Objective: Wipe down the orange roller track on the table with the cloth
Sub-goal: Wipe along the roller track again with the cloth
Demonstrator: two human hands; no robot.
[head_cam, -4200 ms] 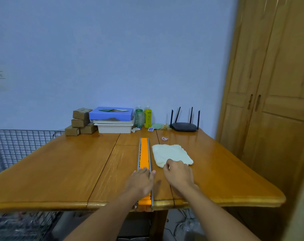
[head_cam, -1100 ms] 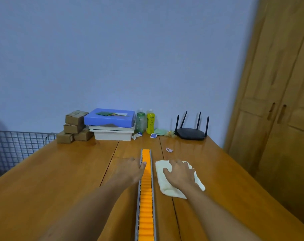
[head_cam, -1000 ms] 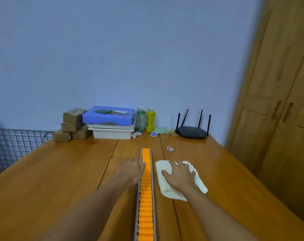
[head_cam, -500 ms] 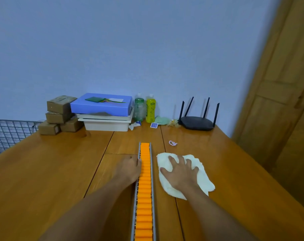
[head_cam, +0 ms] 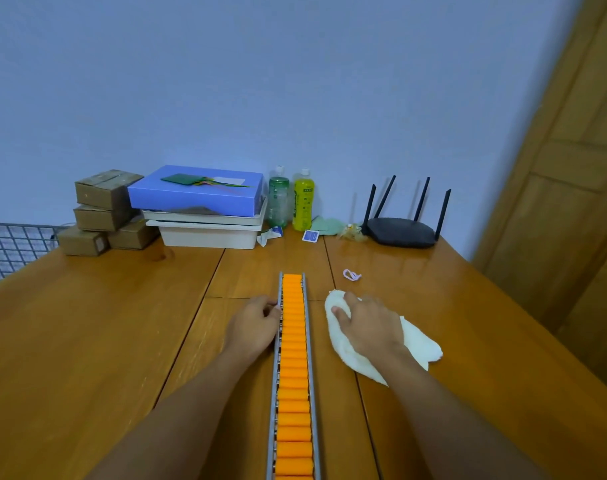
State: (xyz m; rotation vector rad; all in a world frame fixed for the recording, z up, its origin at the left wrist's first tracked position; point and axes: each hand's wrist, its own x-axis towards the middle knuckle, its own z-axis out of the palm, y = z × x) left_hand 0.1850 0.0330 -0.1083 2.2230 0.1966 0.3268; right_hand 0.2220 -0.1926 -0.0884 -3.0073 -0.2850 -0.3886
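Your left hand (head_cam: 255, 325) braces the orange roller track (head_cam: 294, 362) — fingers curled against its rail — while your right hand (head_cam: 366, 327) bunches the cloth (head_cam: 416, 344), fingers closing on it.

The roller track (head_cam: 292, 358) runs lengthwise down the middle of the table (head_cam: 87, 341), from the near edge toward the wall. The left hand (head_cam: 255, 323) rests against its left rail; the right hand (head_cam: 366, 325) lies on the cloth (head_cam: 416, 344), just right of the track. Behind, along the wall (left to right), stand stacked boxes (head_cam: 103, 211), a box on trays (head_cam: 198, 195), two bottles (head_cam: 291, 199) and a router (head_cam: 401, 230). A small loop (head_cam: 351, 275) lies between router and cloth.
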